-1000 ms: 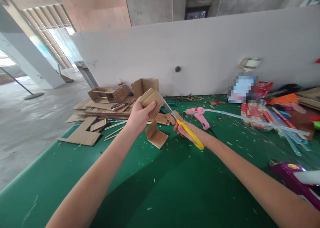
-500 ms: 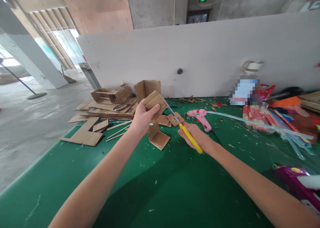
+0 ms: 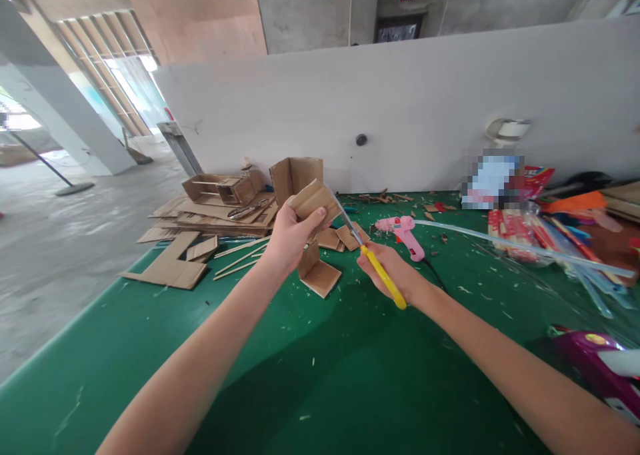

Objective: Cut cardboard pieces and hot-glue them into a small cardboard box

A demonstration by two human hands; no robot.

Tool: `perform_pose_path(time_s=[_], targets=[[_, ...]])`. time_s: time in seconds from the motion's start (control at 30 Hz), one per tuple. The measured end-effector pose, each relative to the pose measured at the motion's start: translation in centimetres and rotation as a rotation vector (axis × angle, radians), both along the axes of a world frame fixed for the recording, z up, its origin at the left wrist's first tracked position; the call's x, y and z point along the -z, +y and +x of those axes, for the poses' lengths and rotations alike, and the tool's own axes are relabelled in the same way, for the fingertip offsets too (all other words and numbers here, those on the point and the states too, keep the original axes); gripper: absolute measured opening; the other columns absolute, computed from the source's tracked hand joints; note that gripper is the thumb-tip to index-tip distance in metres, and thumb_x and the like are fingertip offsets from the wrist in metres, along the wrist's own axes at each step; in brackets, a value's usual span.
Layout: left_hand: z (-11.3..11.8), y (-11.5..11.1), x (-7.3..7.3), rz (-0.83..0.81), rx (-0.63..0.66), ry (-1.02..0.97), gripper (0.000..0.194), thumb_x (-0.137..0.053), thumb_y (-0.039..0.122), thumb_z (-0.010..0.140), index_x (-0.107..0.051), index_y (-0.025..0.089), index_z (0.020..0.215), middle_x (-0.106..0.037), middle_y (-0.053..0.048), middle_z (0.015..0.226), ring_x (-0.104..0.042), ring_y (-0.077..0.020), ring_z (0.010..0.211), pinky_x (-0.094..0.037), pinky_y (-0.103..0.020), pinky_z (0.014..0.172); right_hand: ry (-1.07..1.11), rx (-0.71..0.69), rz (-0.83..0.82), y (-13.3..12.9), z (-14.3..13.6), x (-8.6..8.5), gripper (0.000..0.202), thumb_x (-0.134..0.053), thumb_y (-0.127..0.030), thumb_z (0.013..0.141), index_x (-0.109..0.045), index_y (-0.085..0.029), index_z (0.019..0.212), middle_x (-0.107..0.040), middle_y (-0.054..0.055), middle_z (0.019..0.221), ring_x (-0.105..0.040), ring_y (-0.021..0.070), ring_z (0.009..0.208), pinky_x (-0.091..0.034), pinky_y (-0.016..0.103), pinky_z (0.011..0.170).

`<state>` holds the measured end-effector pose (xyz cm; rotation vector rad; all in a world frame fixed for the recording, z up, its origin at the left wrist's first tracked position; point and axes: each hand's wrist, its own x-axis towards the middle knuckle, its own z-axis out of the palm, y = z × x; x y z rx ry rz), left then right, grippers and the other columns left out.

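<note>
My left hand (image 3: 295, 235) grips a small brown cardboard piece (image 3: 314, 202) above the table, thumb on its near face. Yellow-handled scissors (image 3: 383, 276) are in my right hand (image 3: 393, 268), their metal blades pointing up and left along the right edge of that piece. How far the blades are apart cannot be made out. Under my hands, a folded cardboard piece (image 3: 321, 276) rests on the green table with one flap upright. Smaller cardboard pieces (image 3: 350, 236) lie behind the scissors. A pink glue gun (image 3: 403, 232) lies just beyond my right hand.
At the back left, stacked cardboard sheets (image 3: 210, 220) carry small cardboard boxes (image 3: 237, 192). Thin wooden sticks (image 3: 240, 258) lie nearby. A clear glue stick (image 3: 480, 236) extends right from the glue gun. Packaged sticks (image 3: 515, 235) and a purple device (image 3: 590, 358) are at the right.
The view has shifted very slightly. Both hands keep their grip, and the scissor blades stay along the cardboard's right edge with almost no visible movement.
</note>
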<state>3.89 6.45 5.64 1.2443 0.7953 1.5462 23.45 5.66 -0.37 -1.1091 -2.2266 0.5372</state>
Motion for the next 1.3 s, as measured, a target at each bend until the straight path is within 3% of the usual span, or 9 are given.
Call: perform_pose_path(time_s=[0.13, 0.27, 0.4, 0.77, 1.0, 1.3], targets=[[0.0, 0.0, 0.0, 0.0, 0.01, -0.008, 0.035, -0.077, 0.025, 0.068, -0.055, 0.018, 0.094, -0.066, -0.005, 0.099, -0.065, -0.0236, 0.097, -0.056, -0.034, 0.079, -0.067, 0.013, 0.049, -0.1, 0.3, -0.6, 0.036, -0.034, -0.049, 0.093, -0.043, -0.022, 0.072, -0.055, 0.006, 0.075, -0.055, 0.0207, 0.067, -0.041, 0.033, 0.063], [0.0, 0.0, 0.0, -0.009, 0.008, -0.002, 0.036, -0.078, 0.025, 0.067, -0.055, 0.018, 0.094, -0.067, -0.006, 0.097, -0.065, -0.0249, 0.097, -0.056, -0.034, 0.08, -0.1, 0.04, 0.028, 0.2, 0.5, -0.2, 0.035, -0.034, -0.05, 0.093, -0.043, -0.022, 0.074, -0.055, 0.005, 0.071, -0.054, 0.0196, 0.061, -0.038, 0.031, 0.055], [0.1, 0.0, 0.1, -0.011, 0.018, 0.003, 0.039, -0.079, 0.027, 0.065, -0.056, 0.017, 0.095, -0.067, -0.007, 0.1, -0.064, -0.025, 0.099, -0.055, -0.037, 0.082, -0.074, 0.0, 0.071, 0.2, 0.4, 0.1, 0.033, -0.033, -0.05, 0.092, -0.042, -0.021, 0.078, -0.055, 0.006, 0.078, -0.054, 0.0196, 0.065, -0.041, 0.032, 0.059], [0.3, -0.8, -0.7, 0.011, 0.068, -0.022, 0.039, -0.077, 0.024, 0.067, -0.057, 0.015, 0.099, -0.067, -0.007, 0.105, -0.065, -0.022, 0.096, -0.054, -0.037, 0.085, -0.073, 0.087, 0.054, -0.7, -0.2, -1.4, 0.032, -0.035, -0.047, 0.089, -0.037, -0.022, 0.069, -0.05, 0.004, 0.067, -0.051, 0.0188, 0.058, -0.038, 0.032, 0.056], [0.2, -1.1, -0.8, -0.04, 0.061, 0.016, 0.043, -0.078, 0.024, 0.067, -0.056, 0.014, 0.103, -0.067, -0.007, 0.101, -0.065, -0.0211, 0.093, -0.055, -0.034, 0.08, -0.112, 0.054, 0.07, -0.8, -0.1, -1.5, 0.031, -0.034, -0.048, 0.09, -0.043, -0.021, 0.079, -0.056, 0.008, 0.078, -0.057, 0.022, 0.07, -0.043, 0.034, 0.065], [0.2, -1.5, -1.2, -0.047, 0.071, 0.05, 0.043, -0.077, 0.025, 0.067, -0.055, 0.014, 0.103, -0.068, -0.007, 0.099, -0.065, -0.0211, 0.092, -0.055, -0.033, 0.078, -0.132, 0.077, 0.104, -1.1, -0.5, -1.9, 0.034, -0.031, -0.044, 0.091, -0.034, -0.023, 0.064, -0.053, 0.007, 0.073, -0.053, 0.0206, 0.065, -0.041, 0.035, 0.064]])
